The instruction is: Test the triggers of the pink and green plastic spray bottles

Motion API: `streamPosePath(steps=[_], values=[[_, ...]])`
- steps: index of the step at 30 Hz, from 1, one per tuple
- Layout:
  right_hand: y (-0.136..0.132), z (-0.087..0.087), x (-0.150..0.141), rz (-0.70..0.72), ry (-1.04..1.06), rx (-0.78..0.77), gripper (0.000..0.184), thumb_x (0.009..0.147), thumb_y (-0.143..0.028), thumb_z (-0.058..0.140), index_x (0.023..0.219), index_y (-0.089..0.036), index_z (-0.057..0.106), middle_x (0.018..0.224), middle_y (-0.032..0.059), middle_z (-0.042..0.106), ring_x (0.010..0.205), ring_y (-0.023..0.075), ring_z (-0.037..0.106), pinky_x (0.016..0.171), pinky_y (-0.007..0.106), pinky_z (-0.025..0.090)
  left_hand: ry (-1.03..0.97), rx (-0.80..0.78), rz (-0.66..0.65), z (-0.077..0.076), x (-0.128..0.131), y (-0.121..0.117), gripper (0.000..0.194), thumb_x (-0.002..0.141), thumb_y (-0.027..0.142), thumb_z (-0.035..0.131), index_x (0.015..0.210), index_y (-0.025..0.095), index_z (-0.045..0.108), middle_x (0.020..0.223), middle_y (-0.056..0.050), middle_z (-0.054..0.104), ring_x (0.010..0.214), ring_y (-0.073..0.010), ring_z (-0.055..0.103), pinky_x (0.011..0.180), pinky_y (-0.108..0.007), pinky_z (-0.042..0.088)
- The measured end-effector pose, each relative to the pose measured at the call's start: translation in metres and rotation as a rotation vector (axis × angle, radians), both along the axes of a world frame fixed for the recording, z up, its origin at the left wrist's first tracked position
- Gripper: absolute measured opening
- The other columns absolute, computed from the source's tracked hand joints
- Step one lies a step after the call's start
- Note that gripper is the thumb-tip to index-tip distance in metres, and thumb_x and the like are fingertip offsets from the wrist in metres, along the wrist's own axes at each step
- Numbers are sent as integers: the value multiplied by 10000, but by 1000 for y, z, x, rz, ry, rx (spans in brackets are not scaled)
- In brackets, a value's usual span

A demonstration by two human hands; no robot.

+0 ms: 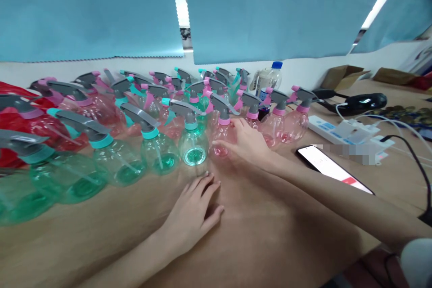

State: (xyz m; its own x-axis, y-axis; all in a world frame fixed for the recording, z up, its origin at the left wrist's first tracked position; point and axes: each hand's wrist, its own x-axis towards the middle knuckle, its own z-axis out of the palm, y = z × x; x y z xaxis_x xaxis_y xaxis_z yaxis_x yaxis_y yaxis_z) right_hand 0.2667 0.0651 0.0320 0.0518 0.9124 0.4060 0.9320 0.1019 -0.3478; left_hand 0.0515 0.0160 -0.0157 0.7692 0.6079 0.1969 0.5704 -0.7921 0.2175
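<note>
My right hand [249,144] is around the lower body of a pink spray bottle [224,131], thumb across its front and fingers at its right side. The bottle stands upright on the table, with a grey and pink trigger head. My left hand [195,202] rests palm down on the brown tabletop, fingers spread, with nothing in it. Just beyond its fingertips stands a green spray bottle [194,144] with a teal collar. More green bottles [161,155] line the front row to the left. Several pink bottles [275,123] stand right of the held one.
Behind are further rows of spray bottles and a clear bottle with a blue cap [276,65]. On the right lie a phone [332,168], a white power strip [351,132] with cables, a black glossy device [366,102] and a cardboard box [342,76]. Red plastic [10,87] is at far left.
</note>
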Motion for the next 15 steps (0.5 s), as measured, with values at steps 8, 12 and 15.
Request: streamPosePath(steps=[8,12,15], values=[[-34,5,23,58,59,127,555,811,-549,574,1222,-180,516,1190,90,628,872,253,646,749,406,508,-13,10,-12,0,0,1,397,907,336,504,1265,164,511,1334,-139,519,1270,-311,430,995,-498,398],[-44,9,60,45,125,225,203,854,-389,566,938,-209,604,901,37,689,637,162,593,608,317,467,-13,22,-8,0,0,2,403,912,356,502,1267,164,509,1339,-144,516,1260,-318,443,997,-504,399],[-40,9,82,-7,182,240,232,836,-412,583,934,-203,602,928,43,692,552,140,560,572,321,457,-14,30,1,0,0,2,405,914,362,500,1276,181,498,1334,-134,520,1251,-317,452,990,-505,409]])
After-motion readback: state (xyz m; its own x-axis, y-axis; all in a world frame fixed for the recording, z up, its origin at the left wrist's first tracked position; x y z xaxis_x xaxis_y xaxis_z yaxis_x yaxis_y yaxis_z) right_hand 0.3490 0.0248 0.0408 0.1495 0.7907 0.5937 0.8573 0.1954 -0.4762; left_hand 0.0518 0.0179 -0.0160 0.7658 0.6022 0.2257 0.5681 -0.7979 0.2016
